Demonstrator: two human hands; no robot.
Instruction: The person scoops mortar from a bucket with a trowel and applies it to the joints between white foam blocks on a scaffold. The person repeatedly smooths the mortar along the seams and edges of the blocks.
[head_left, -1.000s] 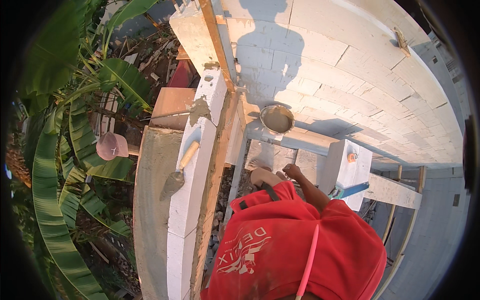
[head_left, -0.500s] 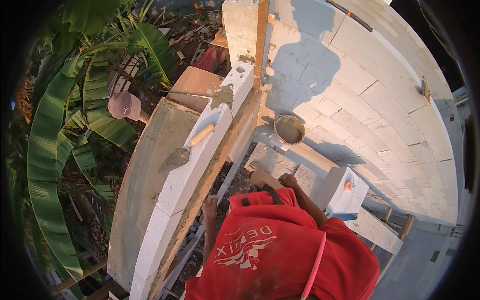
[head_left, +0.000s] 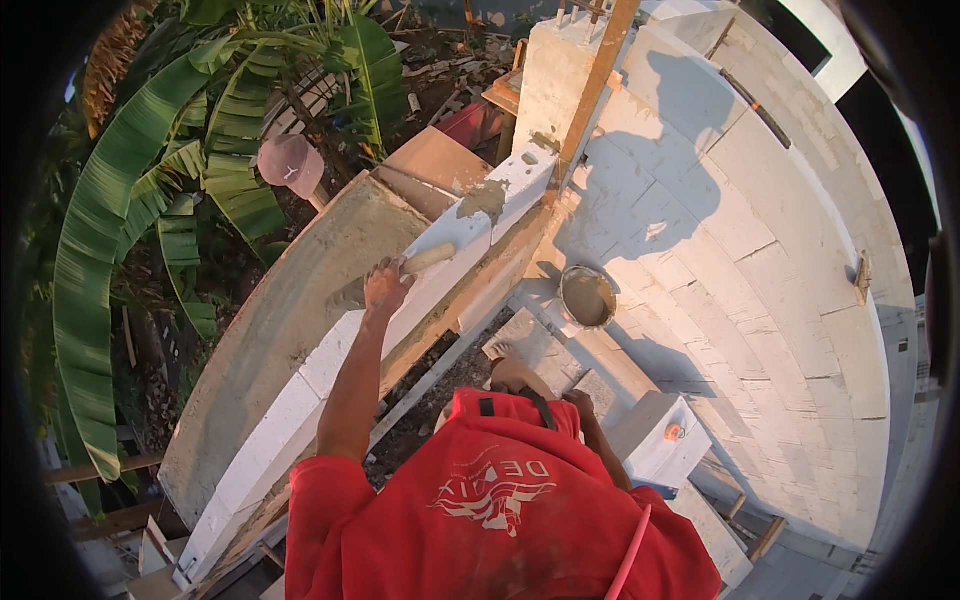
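Observation:
A trowel with a light wooden handle [head_left: 432,257] lies across the top of a white block wall [head_left: 345,345]. My left hand [head_left: 386,287] has its fingers round the trowel at the handle's lower end, and covers its neck. Part of the grey blade shows left of the hand, over a mortar-smeared board [head_left: 270,310]. A patch of wet mortar [head_left: 483,200] sits further up the wall top. My right hand [head_left: 578,402] is beside my thigh, its fingers curled and in shade; whether anything is in them is hidden.
A bucket of mortar [head_left: 588,297] stands by the tall block wall [head_left: 790,280] on the right. A loose white block [head_left: 660,440] lies to my right. An upright timber [head_left: 598,85] rises at the wall's far end. Banana leaves [head_left: 95,300] and a pink cap [head_left: 290,163] are at left.
My left hand has risen from beside my leg, reached over the wall and taken hold of the trowel. The view has shifted; my right hand stays near my thigh.

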